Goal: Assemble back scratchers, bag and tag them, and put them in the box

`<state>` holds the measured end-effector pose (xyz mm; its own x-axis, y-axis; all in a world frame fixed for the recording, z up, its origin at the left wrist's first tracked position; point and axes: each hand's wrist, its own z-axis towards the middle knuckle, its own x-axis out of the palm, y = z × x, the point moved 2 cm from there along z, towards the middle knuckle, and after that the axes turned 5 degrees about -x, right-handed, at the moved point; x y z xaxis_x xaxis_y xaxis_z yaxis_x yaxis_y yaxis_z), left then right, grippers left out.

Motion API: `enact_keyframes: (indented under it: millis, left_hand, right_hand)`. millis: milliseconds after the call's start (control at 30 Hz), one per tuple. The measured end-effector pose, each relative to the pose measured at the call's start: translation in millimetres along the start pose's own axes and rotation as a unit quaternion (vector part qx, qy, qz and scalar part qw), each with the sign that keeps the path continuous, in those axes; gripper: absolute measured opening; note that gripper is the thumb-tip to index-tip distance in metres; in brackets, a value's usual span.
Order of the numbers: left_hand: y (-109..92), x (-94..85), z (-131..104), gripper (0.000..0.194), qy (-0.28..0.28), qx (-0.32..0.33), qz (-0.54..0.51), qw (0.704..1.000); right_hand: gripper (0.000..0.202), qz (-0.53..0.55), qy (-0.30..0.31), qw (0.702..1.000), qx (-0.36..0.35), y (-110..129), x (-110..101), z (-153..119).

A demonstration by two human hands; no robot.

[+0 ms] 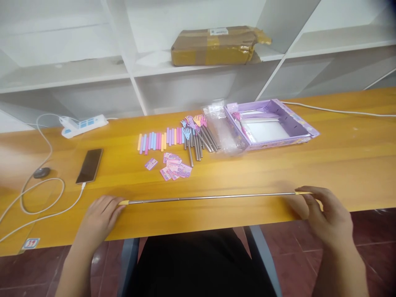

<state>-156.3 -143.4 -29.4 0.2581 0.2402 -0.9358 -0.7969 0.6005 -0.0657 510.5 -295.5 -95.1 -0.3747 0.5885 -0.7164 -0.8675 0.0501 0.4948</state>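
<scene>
A thin telescopic metal rod (210,197) with yellow ends stretches level across the front of the table, drawn out long. My left hand (103,215) grips its yellow left end, and my right hand (329,212) pinches the yellow right end; the fingers partly hide both ends. Beyond the rod lie telescopic back scratchers (198,140) with small coloured hand-shaped heads and metal shafts. Left of them is a row of pastel plastic tubes (154,142). Pink and purple printed cards (173,167) are scattered in front.
A purple open box (272,142) stands at the right with a pink scratcher inside, beside clear plastic bags (221,128). At the left are a phone (89,166) on a white cable, a dark round object (41,172) and a power strip (85,126). A taped carton (213,45) rests on the shelf.
</scene>
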Motion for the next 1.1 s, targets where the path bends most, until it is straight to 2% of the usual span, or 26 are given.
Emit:
enact_keyframes:
  millis: [267, 500, 700, 833, 900, 967, 1067, 1100]
  left_hand:
    - [-13.5, -1.3, 2.1, 0.01, -0.007, 0.002, -0.046, 0.999]
    - [-18.2, 0.2, 0.9, 0.012, -0.035, 0.034, -0.003, 0.999]
    - [-20.9, -4.2, 0.9, 0.018, -0.112, 0.078, 0.035, 0.99]
    - [-26.8, -6.9, 9.6, 0.023, -0.133, 0.098, 0.027, 0.986]
    - [-36.6, -4.7, 17.0, 0.026, -0.137, 0.097, 0.018, 0.986]
    - [-53.7, 0.8, 26.1, 0.029, -0.139, 0.086, 0.002, 0.987]
    - [-92.0, 15.2, 40.7, 0.03, -0.116, 0.07, -0.034, 0.99]
    - [-106.1, 21.2, 45.0, 0.029, -0.094, 0.067, -0.045, 0.992]
  right_hand:
    - [0.027, 0.1, -0.035, 0.99, 0.091, -1.7, 9.0, -2.0]
    - [0.033, 0.114, -0.056, 0.987, 0.101, 13.4, 9.2, 5.7]
    - [0.036, 0.117, -0.073, 0.985, 0.106, 21.4, 5.4, 16.4]
    - [0.03, 0.123, -0.072, 0.986, 0.091, 29.6, 9.8, 22.2]
    - [0.027, 0.126, -0.048, 0.988, 0.068, 45.3, 17.8, 25.0]
    - [0.024, 0.126, -0.027, 0.991, 0.03, 73.3, 30.1, 25.6]
    - [0.017, 0.135, -0.02, 0.989, -0.048, 135.1, 55.2, 15.9]
    - [0.016, 0.156, 0.018, 0.984, -0.083, 158.4, 65.9, 9.5]
